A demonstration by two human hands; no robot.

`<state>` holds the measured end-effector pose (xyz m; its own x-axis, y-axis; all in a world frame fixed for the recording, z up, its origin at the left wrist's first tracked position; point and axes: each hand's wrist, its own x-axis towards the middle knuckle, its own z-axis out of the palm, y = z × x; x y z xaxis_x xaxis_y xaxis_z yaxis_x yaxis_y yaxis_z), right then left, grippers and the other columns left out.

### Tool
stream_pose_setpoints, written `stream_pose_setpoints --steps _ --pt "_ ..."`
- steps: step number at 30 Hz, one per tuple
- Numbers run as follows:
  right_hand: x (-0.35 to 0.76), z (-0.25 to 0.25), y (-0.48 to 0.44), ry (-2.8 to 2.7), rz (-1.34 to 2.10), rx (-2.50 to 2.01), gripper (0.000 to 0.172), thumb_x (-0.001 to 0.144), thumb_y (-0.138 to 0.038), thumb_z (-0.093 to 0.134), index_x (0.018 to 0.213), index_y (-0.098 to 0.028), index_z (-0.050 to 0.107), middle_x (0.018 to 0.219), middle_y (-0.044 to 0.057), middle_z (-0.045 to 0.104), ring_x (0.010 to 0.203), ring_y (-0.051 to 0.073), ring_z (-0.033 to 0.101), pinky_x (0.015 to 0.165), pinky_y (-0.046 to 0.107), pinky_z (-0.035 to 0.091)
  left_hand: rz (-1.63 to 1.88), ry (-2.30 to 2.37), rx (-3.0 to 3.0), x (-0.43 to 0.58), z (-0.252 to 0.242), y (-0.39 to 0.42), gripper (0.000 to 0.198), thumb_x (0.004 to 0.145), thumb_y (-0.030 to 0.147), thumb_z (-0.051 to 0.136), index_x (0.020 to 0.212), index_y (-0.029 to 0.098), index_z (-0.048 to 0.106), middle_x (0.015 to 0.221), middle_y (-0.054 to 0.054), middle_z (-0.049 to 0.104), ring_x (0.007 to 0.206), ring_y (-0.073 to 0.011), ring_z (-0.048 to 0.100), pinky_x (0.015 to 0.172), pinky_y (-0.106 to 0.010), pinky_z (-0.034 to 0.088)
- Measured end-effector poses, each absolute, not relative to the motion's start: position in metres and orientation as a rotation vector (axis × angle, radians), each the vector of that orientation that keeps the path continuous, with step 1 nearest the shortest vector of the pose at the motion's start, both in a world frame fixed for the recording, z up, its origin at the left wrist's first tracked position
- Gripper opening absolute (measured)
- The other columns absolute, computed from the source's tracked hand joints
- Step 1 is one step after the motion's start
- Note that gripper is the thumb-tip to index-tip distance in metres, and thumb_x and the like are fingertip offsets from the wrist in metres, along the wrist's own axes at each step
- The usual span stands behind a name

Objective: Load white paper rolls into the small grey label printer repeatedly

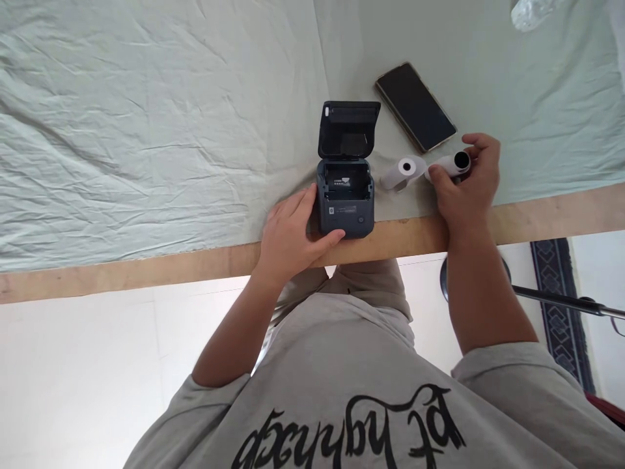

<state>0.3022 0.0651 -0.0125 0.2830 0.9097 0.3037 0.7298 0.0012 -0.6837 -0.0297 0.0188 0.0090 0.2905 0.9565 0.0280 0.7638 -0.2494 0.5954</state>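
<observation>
A small dark grey printer (345, 195) stands near the table's front edge with its lid flipped up and its paper bay showing. My left hand (290, 234) is wrapped round its left side and front. My right hand (466, 189) is closed on a white paper roll (452, 166) with a dark core, lying on the cloth. A second white paper roll (403, 172) lies between the printer and that hand, untouched.
A black phone (415, 106) lies face up behind the rolls. A pale green cloth (146, 130) covers the table, with a bare wooden edge (122, 270) at the front. A clear plastic item (530, 12) is at the far right. A patterned rug (556, 306) is on the floor.
</observation>
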Motion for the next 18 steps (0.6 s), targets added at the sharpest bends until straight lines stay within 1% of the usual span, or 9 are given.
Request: stream_pose_setpoints --steps 1,3,5,7,9,12,14,16,18 --pt "0.302 -0.013 0.064 -1.482 0.301 -1.752 0.054 0.08 -0.023 0.072 0.129 -0.033 0.051 0.111 0.002 0.059 0.097 0.021 0.062 0.096 0.045 0.054 0.539 1.536 2.092 -0.03 0.009 0.019 0.086 0.092 0.063 0.068 0.159 0.012 0.047 0.155 -0.016 0.06 0.144 -0.036 0.057 0.124 -0.05 0.043" --pt "0.301 -0.013 0.063 -1.491 0.324 -1.705 0.047 0.082 -0.021 0.066 0.126 -0.034 0.052 0.11 0.002 0.065 0.092 0.02 0.065 0.088 0.042 0.055 0.541 1.533 2.096 -0.03 0.009 0.019 0.086 0.092 0.063 0.068 0.159 0.012 0.047 0.155 -0.016 0.06 0.144 -0.0359 0.057 0.124 -0.05 0.043" --pt "0.301 -0.015 0.063 -1.542 0.302 -1.682 0.04 0.083 -0.019 0.062 0.12 -0.033 0.057 0.111 0.004 0.067 0.098 0.023 0.067 0.089 0.044 0.056 0.547 1.526 2.098 -0.03 0.009 0.019 0.086 0.092 0.063 0.067 0.159 0.013 0.047 0.155 -0.016 0.06 0.144 -0.0359 0.057 0.124 -0.05 0.043" --pt "0.301 -0.017 0.065 -1.567 0.197 -1.72 0.037 0.08 -0.021 0.064 0.115 -0.033 0.063 0.114 0.007 0.065 0.101 0.027 0.067 0.09 0.05 0.057 0.56 1.514 2.099 -0.031 0.009 0.019 0.086 0.092 0.063 0.067 0.158 0.012 0.047 0.155 -0.017 0.06 0.144 -0.0361 0.057 0.124 -0.05 0.043" --pt "0.303 -0.02 0.066 -1.561 0.1 -1.761 0.038 0.078 -0.024 0.067 0.115 -0.032 0.066 0.112 0.009 0.062 0.097 0.029 0.065 0.087 0.054 0.058 0.568 1.504 2.097 -0.031 0.009 0.02 0.086 0.092 0.064 0.066 0.158 0.012 0.047 0.155 -0.017 0.06 0.144 -0.0363 0.057 0.124 -0.05 0.043" --pt "0.306 -0.022 0.067 -1.586 0.055 -1.764 0.035 0.083 -0.03 0.068 0.118 -0.034 0.068 0.106 0.008 0.06 0.089 0.029 0.064 0.082 0.056 0.058 0.573 1.505 2.092 -0.031 0.009 0.02 0.085 0.092 0.065 0.066 0.159 0.015 0.047 0.155 -0.016 0.061 0.144 -0.0363 0.057 0.123 -0.051 0.043" --pt "0.308 -0.022 0.066 -1.61 0.033 -1.738 0.038 0.087 -0.037 0.069 0.124 -0.036 0.065 0.109 0.008 0.063 0.094 0.029 0.063 0.083 0.055 0.058 0.583 1.512 2.097 -0.031 0.008 0.019 0.085 0.092 0.065 0.066 0.158 0.015 0.047 0.154 -0.016 0.061 0.143 -0.0363 0.058 0.123 -0.052 0.044" --pt "0.309 -0.022 0.065 -1.588 0.062 -1.709 0.045 0.088 -0.044 0.071 0.132 -0.038 0.059 0.114 0.007 0.065 0.096 0.029 0.063 0.083 0.052 0.057 0.59 1.514 2.103 -0.03 0.007 0.019 0.085 0.092 0.065 0.066 0.158 0.015 0.047 0.154 -0.016 0.061 0.143 -0.0364 0.058 0.123 -0.052 0.044" --pt "0.31 -0.023 0.065 -1.516 0.142 -1.69 0.05 0.088 -0.048 0.073 0.134 -0.039 0.054 0.115 0.006 0.066 0.087 0.024 0.063 0.079 0.049 0.056 0.591 1.51 2.103 -0.03 0.007 0.019 0.085 0.092 0.066 0.066 0.158 0.015 0.047 0.154 -0.017 0.061 0.143 -0.0365 0.058 0.123 -0.052 0.044"
